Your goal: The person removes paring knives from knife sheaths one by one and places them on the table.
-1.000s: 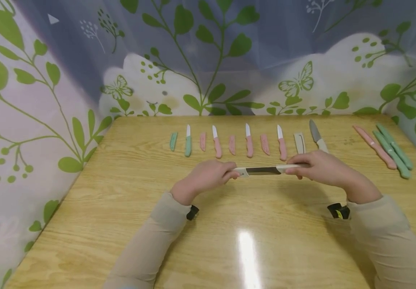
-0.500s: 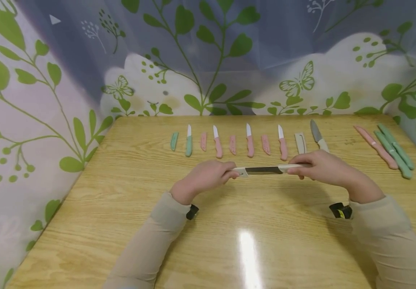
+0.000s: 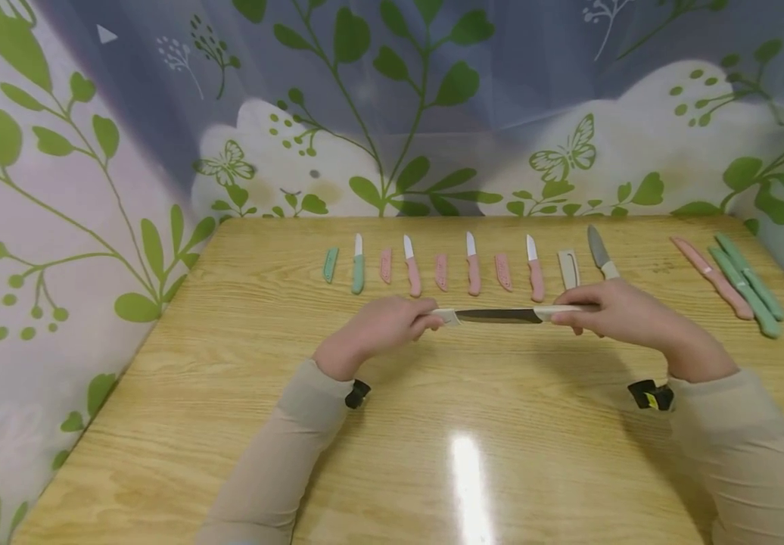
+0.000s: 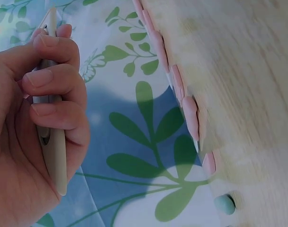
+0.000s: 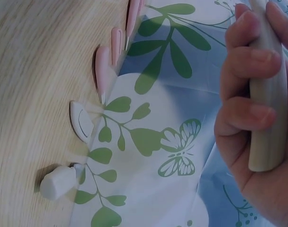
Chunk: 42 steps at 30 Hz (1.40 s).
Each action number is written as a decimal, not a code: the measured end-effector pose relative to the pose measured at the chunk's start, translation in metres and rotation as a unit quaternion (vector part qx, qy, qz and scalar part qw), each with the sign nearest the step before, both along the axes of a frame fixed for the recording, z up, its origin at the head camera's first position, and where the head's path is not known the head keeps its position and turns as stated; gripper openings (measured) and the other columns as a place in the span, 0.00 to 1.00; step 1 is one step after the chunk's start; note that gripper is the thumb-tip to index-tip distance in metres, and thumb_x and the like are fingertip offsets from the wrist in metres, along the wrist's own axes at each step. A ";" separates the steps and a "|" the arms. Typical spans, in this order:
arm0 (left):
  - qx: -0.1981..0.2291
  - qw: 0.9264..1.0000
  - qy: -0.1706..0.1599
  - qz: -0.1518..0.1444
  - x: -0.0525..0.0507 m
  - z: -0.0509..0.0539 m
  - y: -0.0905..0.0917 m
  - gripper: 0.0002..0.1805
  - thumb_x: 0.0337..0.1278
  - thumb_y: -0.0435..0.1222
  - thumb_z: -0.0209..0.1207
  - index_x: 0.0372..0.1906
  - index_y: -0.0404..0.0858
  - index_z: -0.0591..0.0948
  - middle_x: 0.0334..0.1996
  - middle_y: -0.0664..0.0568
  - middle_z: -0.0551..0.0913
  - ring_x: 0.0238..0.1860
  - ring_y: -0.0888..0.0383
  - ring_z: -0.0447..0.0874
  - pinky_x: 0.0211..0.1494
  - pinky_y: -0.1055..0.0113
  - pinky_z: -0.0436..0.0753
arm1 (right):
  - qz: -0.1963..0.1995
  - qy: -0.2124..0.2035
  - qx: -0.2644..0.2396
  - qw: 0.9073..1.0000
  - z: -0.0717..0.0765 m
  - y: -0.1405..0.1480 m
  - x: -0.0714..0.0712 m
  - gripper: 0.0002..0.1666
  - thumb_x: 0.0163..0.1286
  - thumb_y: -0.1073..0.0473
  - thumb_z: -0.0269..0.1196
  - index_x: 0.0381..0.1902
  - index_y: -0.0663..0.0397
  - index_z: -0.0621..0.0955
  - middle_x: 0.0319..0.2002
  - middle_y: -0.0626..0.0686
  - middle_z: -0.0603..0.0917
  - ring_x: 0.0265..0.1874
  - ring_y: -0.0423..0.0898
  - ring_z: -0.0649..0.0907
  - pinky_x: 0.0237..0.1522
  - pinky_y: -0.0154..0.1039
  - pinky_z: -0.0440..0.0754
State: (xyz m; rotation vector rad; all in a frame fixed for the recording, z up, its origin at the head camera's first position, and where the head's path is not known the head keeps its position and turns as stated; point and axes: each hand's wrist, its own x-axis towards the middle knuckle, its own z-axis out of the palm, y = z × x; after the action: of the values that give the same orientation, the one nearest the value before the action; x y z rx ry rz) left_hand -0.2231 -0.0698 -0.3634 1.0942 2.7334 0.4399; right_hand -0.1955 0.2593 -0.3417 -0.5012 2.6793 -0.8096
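Above the table, my left hand grips a cream sheath, and my right hand holds the cream handle of a knife. Between them the dark blade lies level, its left end at the sheath's mouth; how much is inside is hidden. The left wrist view shows curled fingers around the cream sheath. In the right wrist view, my fingers wrap round the pale handle.
Along the back lie a green knife, several pink knives, small sheaths, a cream sheath and a grey-bladed knife. At the right are a pink sheathed knife and two green ones. Patterned cloth hangs behind.
The hands have moved slightly apart, left hand leftward and right hand rightward. More of the dark blade shows between the sheath and the handle.
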 end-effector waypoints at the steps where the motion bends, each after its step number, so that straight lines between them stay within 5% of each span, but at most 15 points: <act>1: 0.004 1.000 -0.004 0.002 0.000 0.001 -0.001 0.16 0.74 0.46 0.46 0.32 0.42 0.73 0.20 0.56 0.71 0.20 0.63 0.64 0.27 0.71 0.65 | -0.001 0.001 0.000 1.000 0.000 0.001 0.000 0.20 0.73 0.44 0.56 0.48 0.52 0.82 0.27 0.50 0.78 0.19 0.42 0.70 0.23 0.38 0.70; 9: 0.039 0.996 -0.061 0.048 -0.004 0.007 -0.015 0.17 0.76 0.47 0.44 0.43 0.40 0.78 0.39 0.49 0.85 0.23 0.61 0.67 0.28 0.69 0.66 | -0.018 0.000 -0.001 1.000 0.001 0.004 -0.002 0.21 0.74 0.44 0.55 0.49 0.53 0.81 0.30 0.52 0.79 0.20 0.44 0.71 0.23 0.38 0.70; 19: 0.034 0.994 -0.071 0.071 -0.004 0.014 -0.018 0.17 0.76 0.47 0.42 0.50 0.41 0.77 0.27 0.53 0.78 0.22 0.61 0.66 0.27 0.69 0.67 | -0.021 0.032 0.022 0.999 0.001 -0.003 -0.001 0.22 0.74 0.41 0.54 0.43 0.52 0.81 0.29 0.51 0.80 0.20 0.44 0.71 0.23 0.39 0.70; 29: 0.073 0.974 -0.164 0.138 -0.006 0.014 -0.027 0.16 0.80 0.39 0.31 0.51 0.35 0.68 0.36 0.42 0.79 0.24 0.57 0.63 0.29 0.67 0.65 | -0.011 0.044 0.004 0.999 -0.007 -0.010 -0.004 0.22 0.76 0.42 0.50 0.54 0.50 0.77 0.30 0.52 0.79 0.21 0.45 0.71 0.24 0.40 0.70; 34: 0.049 0.971 -0.137 0.191 -0.010 0.017 -0.031 0.18 0.79 0.38 0.35 0.53 0.33 0.72 0.39 0.44 0.81 0.27 0.58 0.66 0.30 0.68 0.68 | -0.015 0.063 -0.012 0.998 -0.012 -0.024 -0.004 0.20 0.76 0.46 0.52 0.53 0.54 0.78 0.36 0.54 0.81 0.30 0.47 0.76 0.32 0.42 0.74; 37: 0.041 0.972 -0.086 0.217 -0.012 0.018 -0.033 0.18 0.77 0.39 0.41 0.52 0.33 0.78 0.41 0.42 0.81 0.30 0.55 0.70 0.33 0.64 0.72 | -0.020 0.088 -0.025 0.996 -0.014 -0.040 -0.005 0.19 0.75 0.50 0.55 0.51 0.59 0.80 0.39 0.55 0.80 0.35 0.48 0.75 0.37 0.43 0.74; 39: 0.036 0.971 -0.046 0.231 -0.013 0.019 -0.036 0.18 0.76 0.40 0.45 0.50 0.34 0.81 0.42 0.41 0.80 0.35 0.53 0.72 0.38 0.61 0.74 | -0.026 0.100 -0.035 0.994 -0.014 -0.053 -0.007 0.18 0.74 0.52 0.56 0.49 0.61 0.81 0.37 0.55 0.78 0.33 0.48 0.73 0.36 0.42 0.72; 42: 0.049 0.966 -0.028 0.254 -0.014 0.019 -0.043 0.17 0.74 0.41 0.49 0.43 0.33 0.83 0.36 0.42 0.80 0.34 0.52 0.73 0.39 0.60 0.74 | -0.037 0.102 -0.058 0.992 -0.013 -0.075 -0.012 0.16 0.73 0.53 0.58 0.46 0.61 0.82 0.34 0.55 0.78 0.30 0.47 0.70 0.33 0.41 0.68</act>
State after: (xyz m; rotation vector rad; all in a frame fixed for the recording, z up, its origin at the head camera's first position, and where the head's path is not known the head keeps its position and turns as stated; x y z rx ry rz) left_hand -0.2369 -0.1131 -0.3440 0.3690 2.9456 0.6652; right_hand -0.2078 0.1842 -0.3547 -0.5416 2.8629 -0.9902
